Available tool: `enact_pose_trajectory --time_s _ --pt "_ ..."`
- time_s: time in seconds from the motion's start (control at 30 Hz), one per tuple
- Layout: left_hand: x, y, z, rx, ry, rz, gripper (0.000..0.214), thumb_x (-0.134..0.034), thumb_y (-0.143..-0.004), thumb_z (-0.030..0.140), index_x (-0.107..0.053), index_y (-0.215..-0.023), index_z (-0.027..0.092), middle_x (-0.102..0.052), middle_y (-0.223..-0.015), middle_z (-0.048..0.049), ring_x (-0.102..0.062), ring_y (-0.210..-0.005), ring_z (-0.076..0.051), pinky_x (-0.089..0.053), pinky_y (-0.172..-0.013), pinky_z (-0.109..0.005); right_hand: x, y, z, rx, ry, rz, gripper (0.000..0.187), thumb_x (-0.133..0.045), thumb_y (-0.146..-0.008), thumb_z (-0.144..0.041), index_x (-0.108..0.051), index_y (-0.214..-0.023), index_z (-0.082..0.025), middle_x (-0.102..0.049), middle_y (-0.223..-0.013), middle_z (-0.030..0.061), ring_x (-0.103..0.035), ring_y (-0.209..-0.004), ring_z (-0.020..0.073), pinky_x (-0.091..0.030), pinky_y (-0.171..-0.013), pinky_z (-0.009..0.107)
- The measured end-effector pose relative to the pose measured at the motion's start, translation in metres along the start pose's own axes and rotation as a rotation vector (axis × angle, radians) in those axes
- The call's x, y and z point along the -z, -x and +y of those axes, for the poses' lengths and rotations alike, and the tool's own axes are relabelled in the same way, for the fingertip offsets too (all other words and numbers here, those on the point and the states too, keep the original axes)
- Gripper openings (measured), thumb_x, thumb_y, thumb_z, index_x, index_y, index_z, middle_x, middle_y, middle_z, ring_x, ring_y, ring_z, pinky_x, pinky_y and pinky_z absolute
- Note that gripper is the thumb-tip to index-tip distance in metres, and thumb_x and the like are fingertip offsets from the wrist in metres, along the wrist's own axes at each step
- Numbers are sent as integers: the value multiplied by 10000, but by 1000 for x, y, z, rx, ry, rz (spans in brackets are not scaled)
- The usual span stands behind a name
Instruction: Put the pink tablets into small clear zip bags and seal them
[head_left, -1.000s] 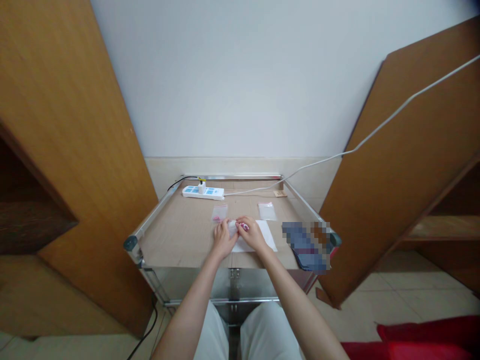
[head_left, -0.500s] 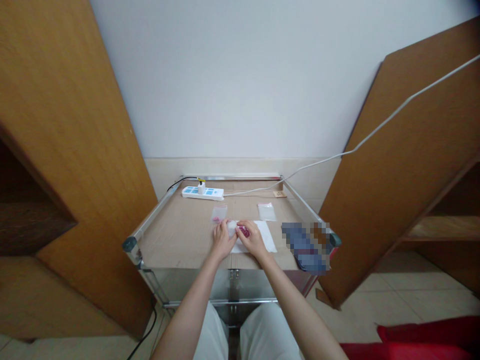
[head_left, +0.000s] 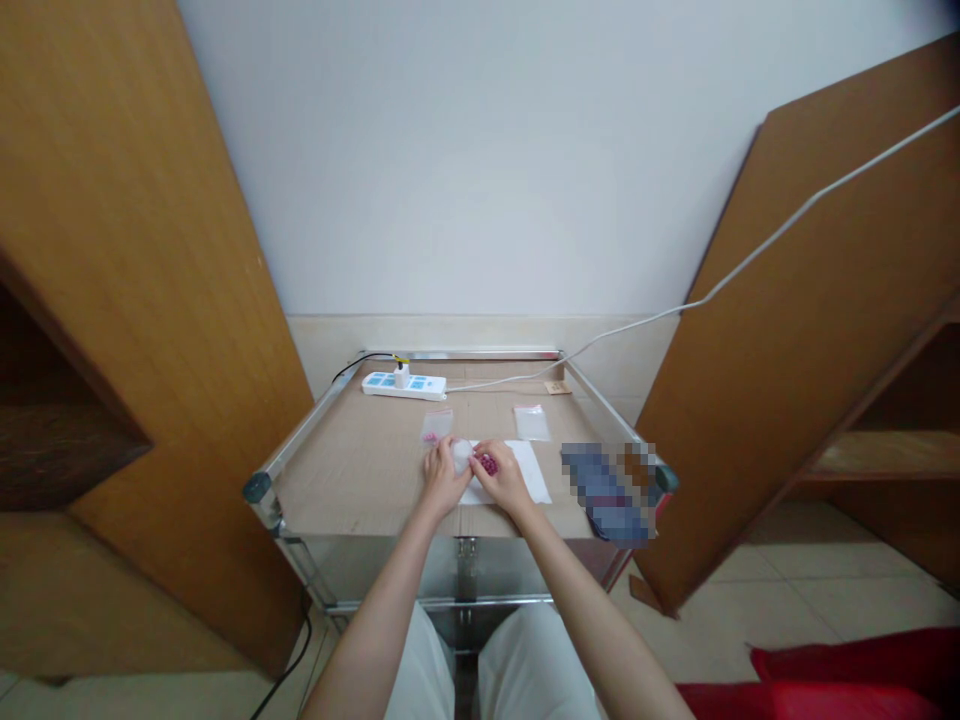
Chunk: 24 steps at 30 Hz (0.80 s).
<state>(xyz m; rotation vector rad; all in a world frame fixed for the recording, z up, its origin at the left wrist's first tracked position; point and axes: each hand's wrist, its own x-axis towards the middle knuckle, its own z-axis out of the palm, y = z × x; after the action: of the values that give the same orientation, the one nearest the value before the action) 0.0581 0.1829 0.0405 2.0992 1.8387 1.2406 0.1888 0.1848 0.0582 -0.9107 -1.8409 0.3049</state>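
My left hand (head_left: pixel 444 480) grips a small white rounded object (head_left: pixel 461 456) between its fingers. My right hand (head_left: pixel 504 477) is close beside it, with its fingers pinched on a small pink beaded item (head_left: pixel 488 463). Both hands hover over the near edge of a white paper sheet (head_left: pixel 529 470). Beyond them lie a small clear plastic bag with pink contents (head_left: pixel 436 426) and a second clear bag (head_left: pixel 532 423). The hands hide part of the paper.
The surface is a cardboard-covered metal cart top (head_left: pixel 352 470). A white power strip (head_left: pixel 403 386) with a plug and cables lies at its back. A pixelated blue object (head_left: pixel 606 490) sits at the right edge. Wooden doors (head_left: pixel 150 300) stand open on both sides.
The pink item sits slightly lower and nearer the white object than a second ago. Both hands have stayed in nearly the same place over the paper.
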Motion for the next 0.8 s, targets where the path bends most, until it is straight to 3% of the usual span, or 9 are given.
enact_pose_trajectory --time_s 0.3,0.47,0.6,0.8 --pt "8 -1 9 50 107 22 524 -576 -613 363 -381 -1064 182 -493 -1044 -88 -437 -1019 -222 -300 -878 -378 3 0 2 -35 -28 15 130 -440 -772 -236 -559 -752 -190 -578 -759 49 -512 -764 163 -377 -718 302" --pt "5 -5 0 70 315 46 407 -554 -646 302 -437 -1016 180 -507 -1032 -75 -451 -1001 -201 -342 -857 -352 5 -1 4 -93 -76 56 155 -442 -775 -264 -563 -719 -187 -583 -722 45 -516 -734 161 -391 -695 292" --pt "4 -7 -4 144 554 77 288 -493 -696 303 -481 -951 172 -530 -983 -72 -483 -954 -183 -414 -770 -307 6 -2 6 -126 -96 60 181 -440 -776 -284 -569 -698 -184 -586 -702 46 -521 -720 163 -397 -688 290" --pt "4 -8 0 264 824 41 303 -479 -697 399 -486 -892 167 -548 -918 -69 -538 -796 -156 -467 -520 -217 6 -1 9 -158 -121 76 198 -439 -777 -304 -571 -694 -181 -590 -714 45 -528 -720 159 -400 -695 284"
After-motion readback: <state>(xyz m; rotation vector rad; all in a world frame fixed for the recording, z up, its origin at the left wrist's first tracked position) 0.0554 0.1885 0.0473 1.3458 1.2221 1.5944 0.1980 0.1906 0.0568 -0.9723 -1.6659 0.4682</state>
